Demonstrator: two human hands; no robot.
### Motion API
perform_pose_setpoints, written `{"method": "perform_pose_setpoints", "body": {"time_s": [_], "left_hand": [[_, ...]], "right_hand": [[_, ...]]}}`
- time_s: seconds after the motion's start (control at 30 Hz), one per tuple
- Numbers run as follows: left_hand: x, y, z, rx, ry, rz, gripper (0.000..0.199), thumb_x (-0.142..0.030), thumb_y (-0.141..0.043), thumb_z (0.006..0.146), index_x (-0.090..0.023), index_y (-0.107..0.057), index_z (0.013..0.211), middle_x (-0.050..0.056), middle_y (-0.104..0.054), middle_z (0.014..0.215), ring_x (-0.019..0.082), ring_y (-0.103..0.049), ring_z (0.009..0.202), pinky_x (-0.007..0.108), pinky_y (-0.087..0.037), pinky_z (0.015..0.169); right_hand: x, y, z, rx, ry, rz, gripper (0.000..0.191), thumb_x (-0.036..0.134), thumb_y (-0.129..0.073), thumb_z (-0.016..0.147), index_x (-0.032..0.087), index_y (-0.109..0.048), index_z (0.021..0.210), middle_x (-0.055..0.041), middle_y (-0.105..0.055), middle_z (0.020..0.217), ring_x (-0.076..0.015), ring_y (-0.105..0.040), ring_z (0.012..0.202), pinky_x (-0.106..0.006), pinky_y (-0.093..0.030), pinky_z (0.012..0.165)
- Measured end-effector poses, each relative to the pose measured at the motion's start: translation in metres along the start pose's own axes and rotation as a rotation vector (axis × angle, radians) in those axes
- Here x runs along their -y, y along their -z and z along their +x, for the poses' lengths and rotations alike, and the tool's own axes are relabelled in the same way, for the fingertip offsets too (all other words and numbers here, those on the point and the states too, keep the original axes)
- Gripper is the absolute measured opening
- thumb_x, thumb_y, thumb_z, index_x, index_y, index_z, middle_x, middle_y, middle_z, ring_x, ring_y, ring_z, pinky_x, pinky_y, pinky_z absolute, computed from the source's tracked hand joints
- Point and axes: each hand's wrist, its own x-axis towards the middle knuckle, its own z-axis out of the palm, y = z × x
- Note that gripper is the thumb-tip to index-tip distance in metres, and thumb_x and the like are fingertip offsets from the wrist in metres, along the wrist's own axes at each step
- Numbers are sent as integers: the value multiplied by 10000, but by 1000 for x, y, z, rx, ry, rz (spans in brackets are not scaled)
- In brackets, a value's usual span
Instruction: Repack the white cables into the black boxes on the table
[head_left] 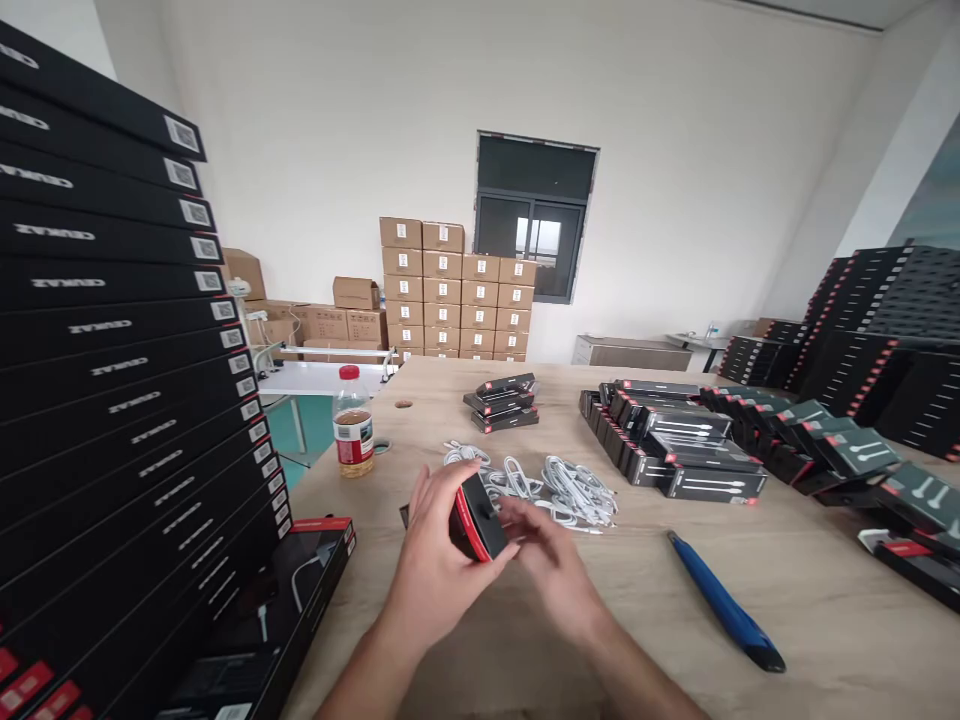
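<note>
My left hand [431, 560] is closed around a small black box [484, 515] with a red edge, held tilted above the table. The thumb lies along its lower edge. My right hand [555, 570] is at the box's right side, slightly blurred, its fingers loosely bent and apart. Whether its fingertips touch the box is hard to tell. Just beyond both hands, coiled white cables [577, 490] lie on the wooden table [637, 590]. A blue pen-shaped cutter [724, 600] rests to the right of my right hand.
A tall stack of black boxes [112, 330] rises at left, beside an open box [300, 580] and a drink bottle [353, 425]. Small boxes [504, 403] sit at the table's middle back. More cable boxes [675, 440] fill the right. Cartons [442, 290] stand by the wall.
</note>
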Motion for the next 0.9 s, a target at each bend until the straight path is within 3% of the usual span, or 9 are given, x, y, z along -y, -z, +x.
{"method": "perform_pose_setpoints", "body": {"time_s": [0.07,0.17,0.27,0.37,0.5,0.63,0.9], "left_hand": [[9,-1,0,93,-121,184,657,-195,-880,588,-291,-661,1200,59,-659,1281,322,-519,1289,462,-26,1246],[21,-3,0,244,-240,419,639,-174,-800,662,-311,-609,1256,55,-651,1309,326,-508,1300,494,25,1230],[28,-6,-1,351,-289,569,618,-114,-694,702,-312,-580,1276,57,-642,1326,316,-514,1295,506,66,1217],[30,-8,-2,418,-320,658,629,-90,-648,702,-305,-557,1286,66,-622,1355,308,-516,1294,510,105,1207],[28,-11,-5,441,-348,709,595,-92,-609,729,-292,-540,1285,65,-615,1365,295,-507,1308,540,119,1202],[27,-16,-8,460,-368,707,617,-60,-553,726,-298,-529,1295,31,-621,1362,271,-484,1341,550,93,1215],[34,-19,-10,536,-333,687,711,-31,-545,643,-269,-505,1311,53,-617,1359,294,-393,1426,576,37,1233]], "right_hand": [[4,14,4,6,-67,139,403,315,-588,805,218,-663,1188,-83,-718,1060,-258,-667,954,-407,-514,851],[14,24,5,134,-60,146,403,353,-676,814,238,-665,1200,-64,-719,1073,-254,-650,1016,-398,-487,897],[22,22,3,237,2,0,266,255,-657,824,224,-701,1084,-28,-714,994,-216,-635,941,-329,-475,831],[21,17,2,251,13,-101,179,155,-596,794,194,-690,941,6,-690,888,-178,-608,837,-265,-439,715],[12,12,3,220,-3,-77,233,94,-540,720,183,-647,907,22,-666,853,-160,-591,790,-251,-432,689],[4,4,2,61,-26,-212,301,58,-498,619,190,-615,862,42,-620,775,-145,-556,712,-244,-419,632],[-4,-6,-1,-96,-66,-193,312,106,-470,619,181,-630,876,19,-640,760,-177,-583,714,-284,-451,648]]}}
